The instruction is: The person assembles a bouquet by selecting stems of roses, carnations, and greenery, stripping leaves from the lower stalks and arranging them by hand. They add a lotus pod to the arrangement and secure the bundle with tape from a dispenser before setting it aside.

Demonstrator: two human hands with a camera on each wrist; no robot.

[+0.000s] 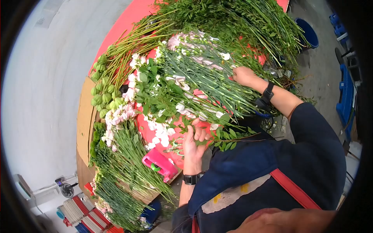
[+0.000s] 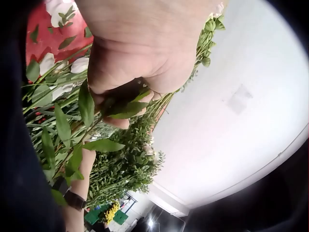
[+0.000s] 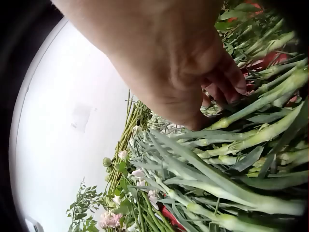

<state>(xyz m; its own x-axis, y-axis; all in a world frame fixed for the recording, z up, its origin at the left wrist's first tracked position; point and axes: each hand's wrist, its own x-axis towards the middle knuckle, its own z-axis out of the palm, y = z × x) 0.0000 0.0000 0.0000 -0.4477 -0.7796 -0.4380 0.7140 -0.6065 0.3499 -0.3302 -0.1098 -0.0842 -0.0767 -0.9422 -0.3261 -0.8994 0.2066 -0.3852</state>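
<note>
My left hand (image 1: 194,143) grips a leafy green sprig (image 1: 229,139), whose leaves spread toward the dark shirt. In the left wrist view, the leaves (image 2: 87,106) poke out beneath the curled fingers of that hand (image 2: 140,53). Farther up, my right hand (image 1: 244,76) is among long green flower stems (image 1: 210,77) laid side by side. The right wrist view shows this hand (image 3: 178,67) with bent fingers and the thumb against a thick stem (image 3: 260,104); its exact hold is partly hidden.
A red table (image 1: 120,33) carries green pods (image 1: 103,93), pale pink flowers (image 1: 120,114), bundled stems (image 1: 136,155) and loose white petals (image 1: 163,132). Near my left hand are a pink tool (image 1: 160,163) and scissors (image 1: 176,146). A blue bucket (image 1: 309,33) stands beyond the table.
</note>
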